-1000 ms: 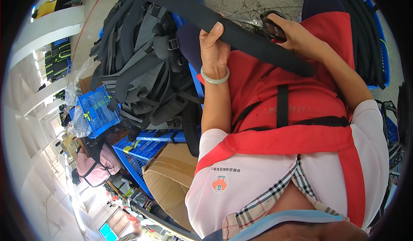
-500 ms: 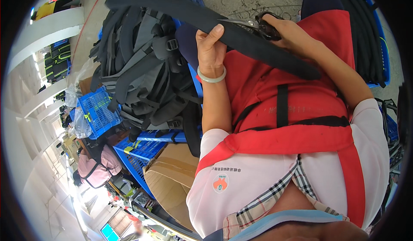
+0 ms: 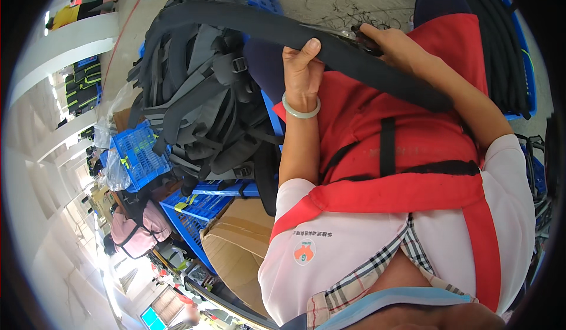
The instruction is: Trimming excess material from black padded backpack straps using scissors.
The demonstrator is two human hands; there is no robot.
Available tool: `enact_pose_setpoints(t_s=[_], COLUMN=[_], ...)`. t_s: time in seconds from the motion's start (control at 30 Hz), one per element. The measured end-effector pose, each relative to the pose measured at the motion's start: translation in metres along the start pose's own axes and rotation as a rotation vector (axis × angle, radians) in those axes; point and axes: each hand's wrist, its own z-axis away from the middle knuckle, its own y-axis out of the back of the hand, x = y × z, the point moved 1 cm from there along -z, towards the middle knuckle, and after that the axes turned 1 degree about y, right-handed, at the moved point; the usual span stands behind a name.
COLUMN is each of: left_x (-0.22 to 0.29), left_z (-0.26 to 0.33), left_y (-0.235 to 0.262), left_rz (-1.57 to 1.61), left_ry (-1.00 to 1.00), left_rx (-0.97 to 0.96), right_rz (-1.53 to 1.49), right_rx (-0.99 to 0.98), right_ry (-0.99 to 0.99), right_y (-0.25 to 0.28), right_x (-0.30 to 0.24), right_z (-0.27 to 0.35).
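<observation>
A long black padded strap (image 3: 259,23) stretches across in front of me, from over the strap pile at the far left to above my lap. My left hand (image 3: 303,73) is closed around its middle, thumb on top and fingers underneath. My right hand (image 3: 404,50) grips scissors (image 3: 367,40) by their dark handles, at the far edge of the strap. The blades point left along that edge and are partly hidden by the strap, so I cannot tell whether they are apart. A red apron (image 3: 377,129) covers my lap under the strap's near end.
Grey and black straps with buckles (image 3: 212,106) lie heaped on my left. Below them are a blue crate (image 3: 194,206) and a cardboard box (image 3: 236,236). At right, a blue crate (image 3: 530,88) holds black padded strips. Dark scraps (image 3: 348,9) litter the floor.
My left hand and the strap have shifted slightly right and nearer to me. The scissors have sunk further behind the strap's far edge, hiding more of the blades.
</observation>
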Motion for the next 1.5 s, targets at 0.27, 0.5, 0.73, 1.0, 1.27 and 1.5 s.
enact_pose_setpoints(t_s=[0.27, 0.5, 0.73, 1.0, 1.27, 1.5], left_x=[0.003, 0.009, 0.004, 0.002, -0.003, -0.002], left_z=[0.001, -0.003, -0.002, -0.003, -0.002, -0.001], left_y=[0.0, 0.0, -0.001, -0.001, -0.007, -0.008], left_rz=[-0.017, -0.036, -0.017, 0.005, 0.039, 0.072], left_ry=[0.011, -0.008, -0.019, -0.006, 0.023, 0.036], left_rx=[-0.011, 0.03, 0.024, 0.03, 0.02, 0.042], right_rz=[-0.058, 0.02, -0.021, 0.007, -0.056, -0.069], right_rx=[0.098, 0.039, 0.034, 0.022, 0.129, 0.064], right_ry=[0.005, -0.025, -0.007, -0.084, -0.029, -0.085], right_y=[-0.002, -0.007, -0.006, -0.007, -0.017, -0.009], right_x=[0.003, 0.011, 0.011, 0.007, 0.017, 0.01], right_z=[0.002, 0.003, -0.001, -0.002, -0.002, -0.005])
